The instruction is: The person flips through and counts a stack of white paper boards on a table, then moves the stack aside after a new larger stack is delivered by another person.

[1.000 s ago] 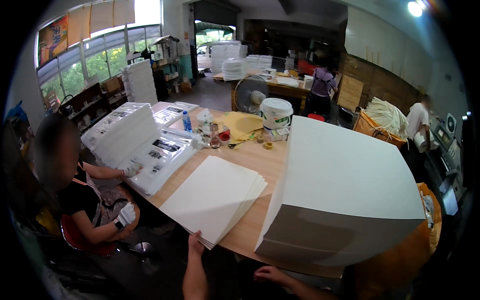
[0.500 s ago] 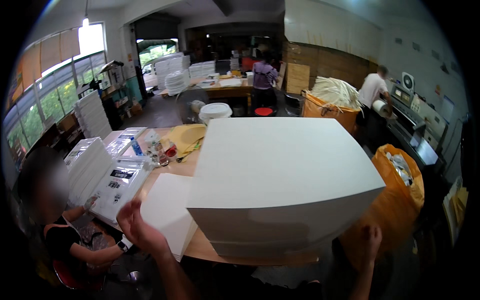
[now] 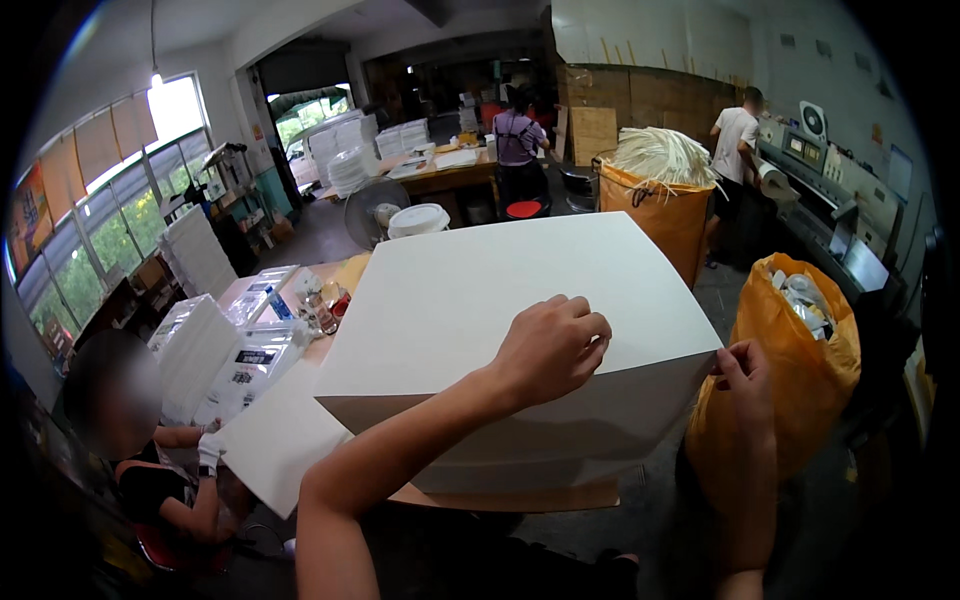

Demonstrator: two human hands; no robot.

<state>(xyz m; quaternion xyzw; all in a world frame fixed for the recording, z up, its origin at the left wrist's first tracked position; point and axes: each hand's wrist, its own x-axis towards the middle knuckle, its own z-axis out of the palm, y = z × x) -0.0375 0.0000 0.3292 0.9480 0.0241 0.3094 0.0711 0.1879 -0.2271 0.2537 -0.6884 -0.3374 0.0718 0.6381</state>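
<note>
A tall stack of large white paper sheets [image 3: 480,300] stands in front of me on the table. My left hand [image 3: 555,350] is over its top near the front edge, fingers curled in, with nothing visible in them. At the stack's front right corner my right hand [image 3: 742,375] pinches the corner of the top paper sheet between thumb and fingers. Left of the stack is a lower pile of white sheets [image 3: 285,430], jutting past the table's front edge, with a co-worker's gloved hand [image 3: 212,442] at its left side.
The seated co-worker [image 3: 160,480] is close on my left, beside stacks of plastic-wrapped white sheets [image 3: 190,350]. Bottles [image 3: 320,312] stand behind the low pile. An orange sack [image 3: 800,370] stands at the right, a fuller one [image 3: 655,210] farther back. Two other people work beyond.
My left hand has swung right from beside the stack to over its top. My right hand has risen to the front right corner. The co-worker's gloved hand now is at the low pile.
</note>
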